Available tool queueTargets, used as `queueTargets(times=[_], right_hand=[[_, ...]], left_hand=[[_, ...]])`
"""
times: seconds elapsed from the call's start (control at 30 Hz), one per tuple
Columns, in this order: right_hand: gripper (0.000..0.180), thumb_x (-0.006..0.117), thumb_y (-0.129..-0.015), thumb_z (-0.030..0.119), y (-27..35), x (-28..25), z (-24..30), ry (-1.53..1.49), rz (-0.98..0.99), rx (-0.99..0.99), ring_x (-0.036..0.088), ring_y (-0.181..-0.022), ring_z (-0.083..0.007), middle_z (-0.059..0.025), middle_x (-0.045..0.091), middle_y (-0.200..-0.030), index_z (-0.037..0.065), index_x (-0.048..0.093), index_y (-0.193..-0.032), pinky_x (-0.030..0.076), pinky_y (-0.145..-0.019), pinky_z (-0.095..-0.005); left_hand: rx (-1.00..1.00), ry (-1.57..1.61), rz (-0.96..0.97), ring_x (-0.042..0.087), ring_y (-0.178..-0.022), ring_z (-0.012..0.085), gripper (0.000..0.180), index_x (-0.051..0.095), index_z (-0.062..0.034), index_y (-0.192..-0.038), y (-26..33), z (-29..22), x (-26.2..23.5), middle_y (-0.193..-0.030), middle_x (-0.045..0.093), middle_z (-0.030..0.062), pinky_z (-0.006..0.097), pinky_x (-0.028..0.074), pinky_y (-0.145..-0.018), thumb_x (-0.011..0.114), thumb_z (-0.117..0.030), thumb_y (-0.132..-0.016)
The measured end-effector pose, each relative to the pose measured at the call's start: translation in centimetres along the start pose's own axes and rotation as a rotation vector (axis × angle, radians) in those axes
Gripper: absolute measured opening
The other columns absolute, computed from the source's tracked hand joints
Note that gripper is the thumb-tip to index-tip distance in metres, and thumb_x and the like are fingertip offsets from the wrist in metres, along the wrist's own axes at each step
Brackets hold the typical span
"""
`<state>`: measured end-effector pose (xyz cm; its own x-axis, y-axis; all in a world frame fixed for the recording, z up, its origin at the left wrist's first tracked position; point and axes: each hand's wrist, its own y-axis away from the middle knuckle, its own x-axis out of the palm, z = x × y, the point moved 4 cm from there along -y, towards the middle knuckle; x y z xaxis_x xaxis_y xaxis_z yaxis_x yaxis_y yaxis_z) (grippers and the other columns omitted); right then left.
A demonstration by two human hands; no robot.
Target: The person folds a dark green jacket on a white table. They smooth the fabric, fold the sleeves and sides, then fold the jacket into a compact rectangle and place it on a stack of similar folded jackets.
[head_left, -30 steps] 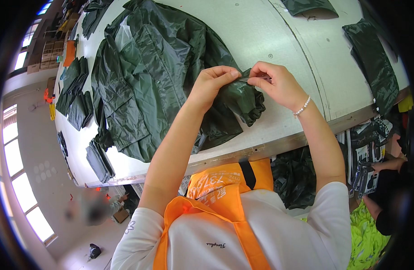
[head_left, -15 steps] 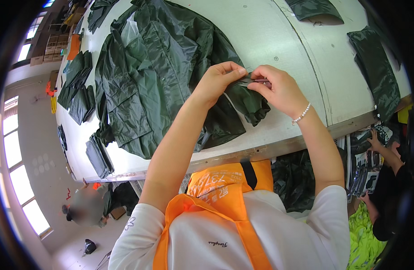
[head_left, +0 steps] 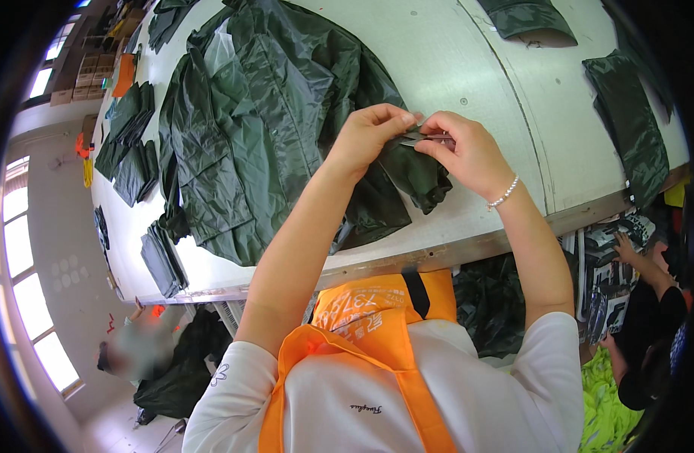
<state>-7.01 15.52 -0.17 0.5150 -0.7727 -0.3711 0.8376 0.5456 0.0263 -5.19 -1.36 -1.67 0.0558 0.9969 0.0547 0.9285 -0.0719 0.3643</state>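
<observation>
Two hands met over a dark green jacket (head_left: 271, 128): left hand (head_left: 366, 136) pinched a fabric fold taut between its fingertips, while right hand (head_left: 468, 151) closed on what looked like small snips (head_left: 426, 139) just beside them, apparently for trimming.

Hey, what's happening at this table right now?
A person in an orange apron stands at a long white table, working on a dark green jacket spread across it. The left hand pinches a fold of the fabric while the right hand holds a small metal tool against it. More dark green pieces lie around the table.
</observation>
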Motion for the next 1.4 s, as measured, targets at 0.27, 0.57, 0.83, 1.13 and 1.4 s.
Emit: queueTargets(times=[0.27,0.57,0.83,1.13,1.4], right_hand=[[0.049,0.065,-0.078,0.001,0.9,-2.1,-6.1,-0.006,0.048,0.090,0.050,-0.072,-0.0060,0.0019,0.060,-0.114,0.012,0.055,-0.124,0.040,-0.060,-0.0196],[0.020,0.062,-0.076,0.005,-0.8,1.0,-5.0,0.197,0.137,-0.053,0.058,-0.079,-0.0295,-0.0146,0.059,-0.085,0.002,0.055,-0.094,0.046,-0.069,-0.0353],[0.015,0.062,-0.083,0.011,3.2,1.5,-3.4,0.035,-0.408,-0.030,0.046,-0.061,-0.0215,-0.0120,0.049,-0.069,0.002,0.049,-0.083,0.040,-0.059,-0.0323],[0.028,0.063,-0.088,0.023,7.4,2.8,2.1,-0.193,-0.727,-0.065,0.046,-0.044,-0.0237,-0.0103,0.049,-0.054,0.002,0.047,-0.078,0.040,-0.046,-0.0320],[0.010,0.062,-0.078,0.003,10.1,3.4,1.5,-0.117,-0.673,0.009,0.057,-0.068,-0.0120,-0.0073,0.060,-0.074,0.001,0.055,-0.086,0.049,-0.064,-0.0294]], left_hand=[[-0.164,-0.458,0.022,0.060,-0.079,0.0139,0.009,0.065,-0.0013,-0.080,19.9,-1.8,-7.5,-0.089,0.067,0.0088,0.028,0.047,-0.074,0.069,-0.009,-0.076],[-0.699,-0.691,-0.005,0.058,-0.098,0.0191,0.042,0.062,-0.0033,-0.107,32.4,7.4,-8.4,-0.108,0.063,0.0091,0.029,0.045,-0.084,0.074,-0.026,-0.074],[0.371,-0.617,-0.057,0.033,-0.132,0.0266,0.109,0.021,-0.0016,-0.143,8.1,0.7,1.2,-0.140,0.036,0.0187,0.036,0.029,-0.107,0.086,-0.025,-0.059],[0.198,-0.857,-0.462,0.062,-0.087,0.0264,0.039,0.054,-0.0090,-0.103,3.4,-2.0,0.5,-0.092,0.064,0.0154,0.033,0.047,-0.074,0.070,-0.005,-0.067],[0.445,-0.301,-0.214,0.044,-0.066,0.0050,0.017,0.047,-0.0066,-0.085,9.9,0.2,3.2,-0.073,0.050,-0.0013,0.022,0.039,-0.057,0.062,-0.001,-0.079]])
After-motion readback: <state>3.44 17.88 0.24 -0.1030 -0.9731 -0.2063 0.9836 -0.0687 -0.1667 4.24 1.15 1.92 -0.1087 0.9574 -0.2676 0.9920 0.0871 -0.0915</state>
